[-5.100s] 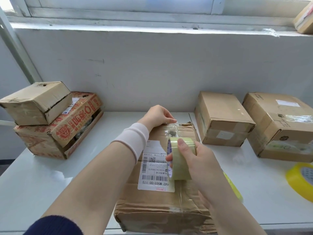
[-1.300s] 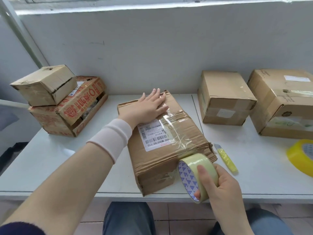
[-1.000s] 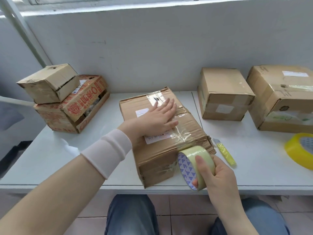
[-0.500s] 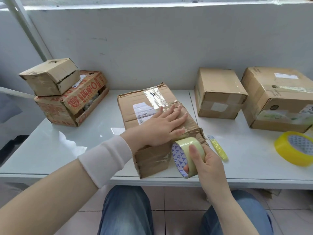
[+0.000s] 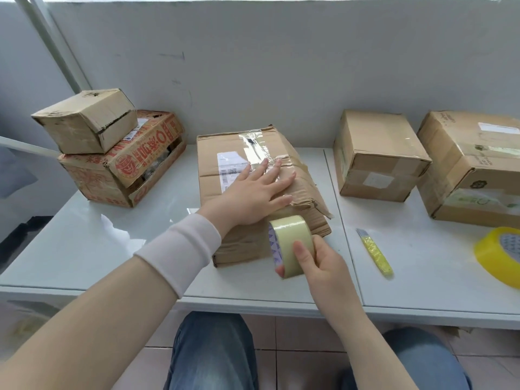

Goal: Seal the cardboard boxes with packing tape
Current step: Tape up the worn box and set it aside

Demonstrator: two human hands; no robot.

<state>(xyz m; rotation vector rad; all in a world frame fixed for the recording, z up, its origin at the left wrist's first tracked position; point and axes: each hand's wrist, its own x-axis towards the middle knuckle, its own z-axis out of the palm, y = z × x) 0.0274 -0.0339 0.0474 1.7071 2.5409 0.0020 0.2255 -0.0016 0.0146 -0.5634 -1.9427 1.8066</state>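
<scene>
A worn cardboard box (image 5: pixel 222 147) with a white shipping label lies in the middle of the white table (image 5: pixel 84 243). A clear strip of tape runs along its top and down its near face. My left hand (image 5: pixel 253 192) lies flat on the box top with straight fingers, pressing the tape. My right hand (image 5: pixel 315 260) grips a pale roll of packing tape (image 5: pixel 289 243) against the box's near right corner, thumb on the roll's outer face.
A yellow utility knife (image 5: pixel 375 253) lies right of the box. A yellow tape roll (image 5: pixel 498 254) sits at the far right. Two closed boxes (image 5: pixel 377 153) (image 5: pixel 472 164) stand at the back right. A small box (image 5: pixel 84 119) is stacked on a red-printed box (image 5: pixel 121 164) at the left.
The tape roll went from the box's top down over its near edge. My left hand slid along the taped top toward me, and the box turned slightly.
</scene>
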